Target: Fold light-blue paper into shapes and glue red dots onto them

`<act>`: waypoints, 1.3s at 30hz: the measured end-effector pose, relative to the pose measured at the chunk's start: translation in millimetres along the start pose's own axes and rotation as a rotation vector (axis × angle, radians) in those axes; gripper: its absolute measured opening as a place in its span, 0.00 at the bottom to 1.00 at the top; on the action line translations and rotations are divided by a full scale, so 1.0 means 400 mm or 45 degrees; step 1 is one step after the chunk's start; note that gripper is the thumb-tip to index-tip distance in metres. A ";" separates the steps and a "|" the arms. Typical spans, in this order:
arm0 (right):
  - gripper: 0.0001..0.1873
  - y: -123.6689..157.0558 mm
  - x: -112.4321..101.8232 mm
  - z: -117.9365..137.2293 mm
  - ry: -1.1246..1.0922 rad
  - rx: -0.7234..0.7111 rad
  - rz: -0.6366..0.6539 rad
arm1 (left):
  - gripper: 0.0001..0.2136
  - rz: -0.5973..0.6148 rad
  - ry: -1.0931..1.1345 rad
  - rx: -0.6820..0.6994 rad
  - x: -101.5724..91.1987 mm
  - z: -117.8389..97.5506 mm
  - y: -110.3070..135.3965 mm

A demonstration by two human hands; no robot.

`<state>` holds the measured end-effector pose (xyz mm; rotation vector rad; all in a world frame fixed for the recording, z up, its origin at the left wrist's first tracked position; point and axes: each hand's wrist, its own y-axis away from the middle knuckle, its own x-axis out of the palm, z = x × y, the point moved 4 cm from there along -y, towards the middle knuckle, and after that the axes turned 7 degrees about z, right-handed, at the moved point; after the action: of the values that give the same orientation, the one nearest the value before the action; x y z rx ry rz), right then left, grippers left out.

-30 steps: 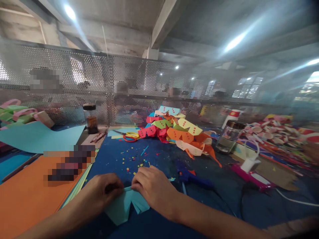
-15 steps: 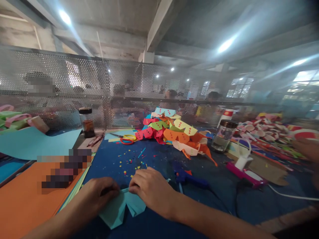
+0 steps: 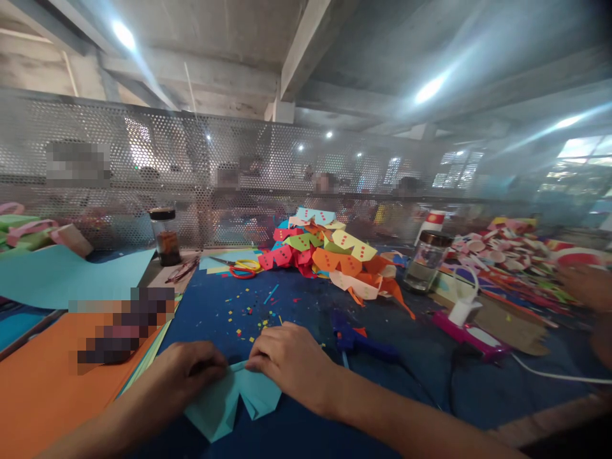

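A folded light-blue paper piece (image 3: 229, 401) lies on the dark blue table mat (image 3: 306, 306) right in front of me. My left hand (image 3: 191, 370) pinches its upper left edge with curled fingers. My right hand (image 3: 287, 363) presses and pinches the top edge from the right, fingertips almost touching the left hand. The paper's pointed lower flaps stick out below both hands.
A heap of coloured folded papers (image 3: 335, 255) lies at mid table, scissors (image 3: 241, 268) to its left. A blue glue gun (image 3: 358, 338) is right of my hand. Two jars (image 3: 165, 236) (image 3: 425, 261), orange sheets (image 3: 43, 382), a small white fan (image 3: 466, 306). Another person's hand (image 3: 588, 287) is at far right.
Both hands keep hold of the blue paper and stay nearly in place. The view has shifted slightly, and the paper sits a little lower and further left.
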<state>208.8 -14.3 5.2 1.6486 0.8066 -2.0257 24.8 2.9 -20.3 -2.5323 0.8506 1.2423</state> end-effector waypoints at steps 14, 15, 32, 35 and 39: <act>0.09 0.000 -0.046 -0.024 -0.063 0.061 -0.020 | 0.13 0.015 0.154 -0.009 -0.014 0.018 -0.004; 0.09 0.000 -0.048 -0.026 -0.073 0.066 -0.020 | 0.13 0.012 0.157 -0.010 -0.016 0.018 -0.003; 0.06 0.000 -0.048 -0.043 -0.019 -0.070 -0.197 | 0.16 -0.046 0.182 -0.037 -0.041 0.016 -0.002; 0.07 0.004 -0.044 -0.040 0.018 -0.135 -0.276 | 0.19 0.009 0.299 -0.028 -0.040 0.014 -0.001; 0.09 0.007 -0.042 -0.027 0.099 -0.234 -0.269 | 0.22 0.080 0.397 -0.014 -0.032 0.025 -0.003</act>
<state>222.3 -10.2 19.4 1.6038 1.2023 -1.9643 12.8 13.2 -16.7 -2.7718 0.9945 0.8801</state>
